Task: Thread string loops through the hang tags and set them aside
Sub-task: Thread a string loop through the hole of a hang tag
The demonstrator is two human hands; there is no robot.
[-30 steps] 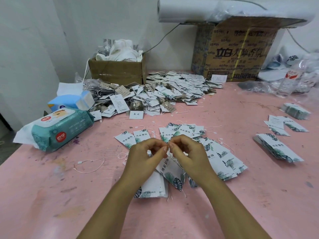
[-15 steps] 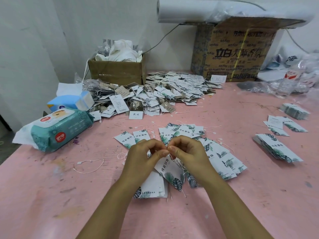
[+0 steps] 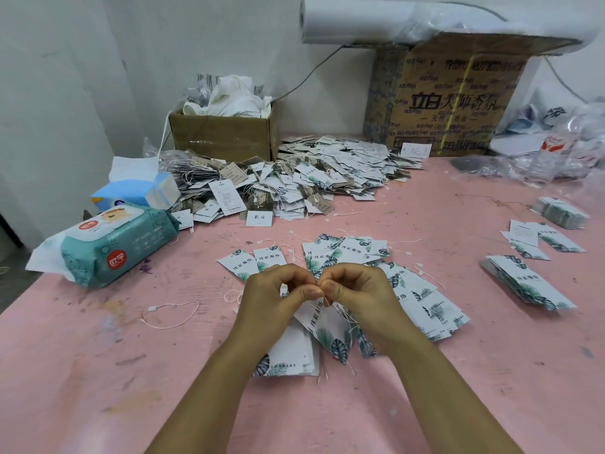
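My left hand (image 3: 273,298) and my right hand (image 3: 363,296) meet fingertip to fingertip above the pink table (image 3: 98,371). Between them they pinch the top of a white hang tag (image 3: 322,329) with green leaf print and a thin white string (image 3: 343,314). The tag hangs tilted below the fingers. A loose row of the same leaf tags (image 3: 422,299) fans out under and to the right of my hands. A small stack of tags (image 3: 291,358) lies under my left wrist. One spare string loop (image 3: 170,314) lies to the left.
A big heap of strung tags (image 3: 294,181) fills the back middle. Wet-wipe pack (image 3: 111,247) and tissue pack (image 3: 140,191) sit at left. Two cardboard boxes (image 3: 226,136) (image 3: 448,93) stand by the wall. More tag stacks (image 3: 527,283) (image 3: 559,213) lie at right.
Both hands stay together at the same spot; the fingers shift slightly on the tag and string. Nothing else on the table has moved.
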